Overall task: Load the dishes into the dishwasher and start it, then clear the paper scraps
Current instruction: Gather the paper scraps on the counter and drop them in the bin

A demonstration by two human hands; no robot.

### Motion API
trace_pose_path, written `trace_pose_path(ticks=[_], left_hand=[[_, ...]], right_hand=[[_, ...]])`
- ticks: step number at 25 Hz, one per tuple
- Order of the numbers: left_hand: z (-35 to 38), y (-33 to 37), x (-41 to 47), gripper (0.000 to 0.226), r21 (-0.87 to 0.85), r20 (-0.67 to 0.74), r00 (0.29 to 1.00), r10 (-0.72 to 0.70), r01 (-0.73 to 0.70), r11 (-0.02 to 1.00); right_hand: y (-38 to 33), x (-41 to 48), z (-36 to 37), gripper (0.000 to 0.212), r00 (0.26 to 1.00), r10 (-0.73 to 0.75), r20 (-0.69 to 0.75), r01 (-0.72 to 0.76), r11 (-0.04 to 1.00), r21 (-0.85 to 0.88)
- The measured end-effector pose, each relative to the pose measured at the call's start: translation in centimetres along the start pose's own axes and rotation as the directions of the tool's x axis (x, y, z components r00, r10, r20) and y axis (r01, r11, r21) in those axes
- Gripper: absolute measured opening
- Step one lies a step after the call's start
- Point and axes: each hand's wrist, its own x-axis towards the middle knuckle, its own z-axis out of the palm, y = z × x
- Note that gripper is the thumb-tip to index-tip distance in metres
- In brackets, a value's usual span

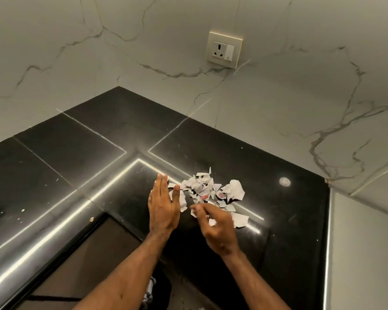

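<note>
No legible text; red marks on paper scraps [198, 187] blurred, unreadable

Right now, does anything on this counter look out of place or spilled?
Yes. Torn paper scraps, some marked red, lie in a loose heap on the black countertop, where they do not belong. A few pale crumbs also dot it farther left, near the edge.
</note>
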Motion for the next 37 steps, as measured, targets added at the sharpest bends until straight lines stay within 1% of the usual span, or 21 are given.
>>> trace_pose_path(ticks=[2,3,5,7,9,12,15,16,18,19,20,21,23,26,28,29,30,32,34,35,37], left_hand=[[0.9,0.1,0.7,0.074,0.059,0.007,1.000,0.013,-0.013,0.998],[1.2,0.0,0.8,0.074,0.100,0.014,1.000,0.017,-0.018,0.995],[1.8,-0.3,0.9,0.073,0.174,0.037,0.999,0.033,-0.039,0.984],[1.8,-0.4,0.8,0.073,0.200,0.045,0.998,0.033,-0.042,0.979],[1.7,-0.3,0.8,0.073,0.215,0.045,0.999,0.031,-0.040,0.976],[1.6,0.0,0.9,0.071,0.195,0.041,0.999,0.023,-0.031,0.980],[1.4,0.0,0.7,0.070,0.176,0.039,0.999,0.014,-0.020,0.984],[1.3,0.1,0.7,0.069,0.177,0.038,0.999,0.009,-0.015,0.984],[1.3,0.2,0.7,0.068,0.181,0.037,0.999,-0.005,-0.001,0.984],[1.3,0.3,0.7,0.068,0.178,0.038,0.999,-0.013,0.006,0.984],[1.2,0.4,0.7,0.067,0.171,0.036,0.999,-0.021,0.014,0.985],[1.2,0.5,0.7,0.066,0.160,0.031,0.999,-0.026,0.020,0.987],[1.0,0.5,0.6,0.063,0.127,0.019,0.999,-0.034,0.031,0.991],[0.8,0.6,0.6,0.060,0.093,0.017,0.999,-0.042,0.041,0.995],[0.8,0.7,0.7,0.058,0.100,0.023,0.999,-0.034,0.032,0.995],[0.8,0.7,0.6,0.057,0.108,0.028,0.999,-0.028,0.025,0.994],[0.8,0.8,0.6,0.056,0.121,0.039,0.999,-0.023,0.018,0.992],[0.8,0.8,0.7,0.055,0.151,0.081,0.997,-0.013,0.001,0.989],[0.8,0.7,0.6,0.055,0.179,0.133,0.991,0.000,-0.024,0.983],[0.9,0.6,0.6,0.054,0.192,0.163,0.986,0.016,-0.048,0.980],[1.0,0.5,0.6,0.053,0.204,0.218,0.974,0.059,-0.105,0.973]], right_hand=[[2.1,1.0,-2.4,0.020,0.975,0.062,-0.213,-0.076,0.995,-0.059],[3.7,1.8,-3.5,0.027,0.957,0.103,-0.270,-0.138,0.984,-0.114],[6.9,3.7,-4.9,0.046,0.924,0.240,-0.299,-0.305,0.932,-0.197],[9.1,5.3,-5.2,0.063,0.909,0.346,-0.231,-0.396,0.891,-0.224],[9.9,6.2,-4.5,0.069,0.922,0.368,-0.122,-0.387,0.880,-0.275],[8.4,6.4,-3.0,0.067,0.934,0.344,0.101,-0.284,0.882,-0.377],[6.2,5.5,-2.3,0.058,0.895,0.245,0.374,-0.125,0.941,-0.315],[5.8,5.7,-2.4,0.055,0.896,0.207,0.393,-0.128,0.967,-0.219],[5.9,7.5,-2.3,0.050,0.949,0.176,0.263,-0.168,0.984,-0.055],[6.3,9.0,-2.0,0.052,0.965,0.189,0.185,-0.184,0.982,-0.043],[6.6,10.6,-1.6,0.057,0.962,0.220,0.163,-0.214,0.975,-0.052],[6.9,12.3,-0.9,0.062,0.948,0.251,0.195,-0.241,0.968,-0.072],[6.8,14.5,0.3,0.062,0.902,0.262,0.344,-0.236,0.965,-0.116],[6.1,14.2,1.2,0.053,0.789,0.192,0.584,-0.147,0.981,-0.124],[5.6,12.7,0.5,0.052,0.748,0.138,0.649,-0.119,0.990,-0.073],[5.4,11.9,-0.1,0.052,0.759,0.124,0.639,-0.136,0.990,-0.031],[5.3,10.9,-0.8,0.052,0.802,0.126,0.584,-0.166,0.986,0.015],[5.6,8.5,-2.4,0.052,0.914,0.234,0.331,-0.266,0.963,0.054],[5.6,5.1,-3.5,0.056,0.919,0.386,0.086,-0.390,0.921,0.030],[5.3,3.2,-3.6,0.058,0.902,0.431,0.019,-0.431,0.902,-0.005],[4.8,0.4,-2.3,0.060,0.890,0.456,-0.023,-0.455,0.882,-0.120]])
